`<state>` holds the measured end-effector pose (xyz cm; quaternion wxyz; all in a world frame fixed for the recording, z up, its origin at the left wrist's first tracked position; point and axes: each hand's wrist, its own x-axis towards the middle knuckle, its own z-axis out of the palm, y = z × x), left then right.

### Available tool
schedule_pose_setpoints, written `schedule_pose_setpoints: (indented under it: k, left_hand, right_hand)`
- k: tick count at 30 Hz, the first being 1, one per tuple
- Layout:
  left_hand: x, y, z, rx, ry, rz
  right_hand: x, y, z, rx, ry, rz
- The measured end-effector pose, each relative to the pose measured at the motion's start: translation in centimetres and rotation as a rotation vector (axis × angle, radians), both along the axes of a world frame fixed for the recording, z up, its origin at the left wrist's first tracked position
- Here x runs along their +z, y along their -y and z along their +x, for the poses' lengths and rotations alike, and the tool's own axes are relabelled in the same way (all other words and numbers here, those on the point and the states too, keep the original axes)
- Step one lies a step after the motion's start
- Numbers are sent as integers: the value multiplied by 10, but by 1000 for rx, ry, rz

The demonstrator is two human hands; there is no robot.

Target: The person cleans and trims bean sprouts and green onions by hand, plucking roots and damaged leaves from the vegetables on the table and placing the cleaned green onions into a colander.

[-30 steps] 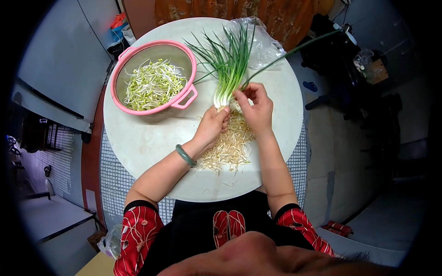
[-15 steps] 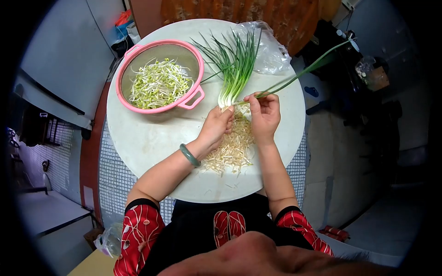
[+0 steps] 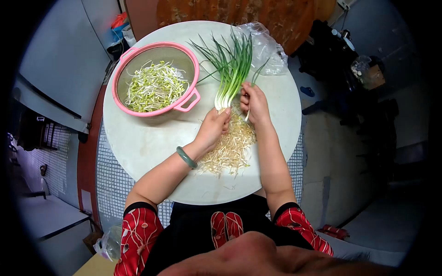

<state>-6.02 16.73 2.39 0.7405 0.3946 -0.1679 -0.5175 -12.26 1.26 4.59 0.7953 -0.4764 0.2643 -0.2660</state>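
Observation:
My left hand [image 3: 215, 126] is closed around the white root end of a bunch of green onions [image 3: 235, 69], whose leaves fan out toward the far side of the table. Just right of the bunch, my right hand [image 3: 254, 103] is closed on a single green onion stalk [image 3: 247, 116]; its pale end pokes out below the fingers and its thin green leaf rises above them. Under and between both hands lies a loose pile of bean sprout roots and scraps [image 3: 230, 149]. A jade-green bangle [image 3: 186, 157] circles my left wrist.
A pink-rimmed colander [image 3: 197, 69] holding bean sprouts [image 3: 156, 87] stands at the left of the round white table [image 3: 138, 152]. A crumpled clear plastic bag [image 3: 267, 48] lies at the far right edge. Dark furniture and a box [image 3: 374, 76] are beyond, to the right.
My right hand has come down and left, closer to the bunch. The stalk in it stretched far out to the upper right before; now it stands nearly upright. My left hand keeps its grip.

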Motion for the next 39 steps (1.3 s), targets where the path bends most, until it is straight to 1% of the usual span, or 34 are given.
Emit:
schedule_pose_setpoints:
  k: [4,7,10,13,16,19,23,24,27,30,33,34,37,38,39]
  left_hand:
    - [0,1,-2,-10,16,46]
    - [0,1,-2,-17,51,53]
    - [-1,1,-2,-12,55,70]
    - [-4,2,-1,-3,47,91]
    - [0,2,-2,45,66,136]
    - [3,3,-2,92,64,156]
    - [0,4,3,85,18,121]
    - [0,3,4,80,6,101]
    - [3,1,5,95,8,91]
    - [4,1,9,107,0,198]
    - [-8,12,10,246,-82,151]
    - [-9,9,11,198,-81,164]
    - [-7,4,12,53,-37,131]
    - [0,3,9,62,-50,158]
    - [3,2,8,60,-89,146]
  right_hand:
    - [8,-9,5,10,-149,-152]
    - [3,-5,3,39,-107,-142]
    - [5,-12,5,-83,-1,-270]
    - [9,-20,3,-104,36,-443]
    - [11,-28,-2,-120,-14,-563]
    - [16,-42,-8,-160,-110,-886]
    - [14,-49,-10,-168,-72,-1185]
    - [12,-49,-10,-162,-60,-1183]
    - [10,-49,-9,-140,54,-1324]
    - [14,-53,-9,-84,196,-1473]
    - [27,-71,-13,-42,311,-1404]
    - [26,-73,-13,-172,225,-1389]
    - [22,-55,-3,-122,135,-420]
    - [13,-42,1,-99,226,-181]
    - [7,-32,1,-86,218,-17]
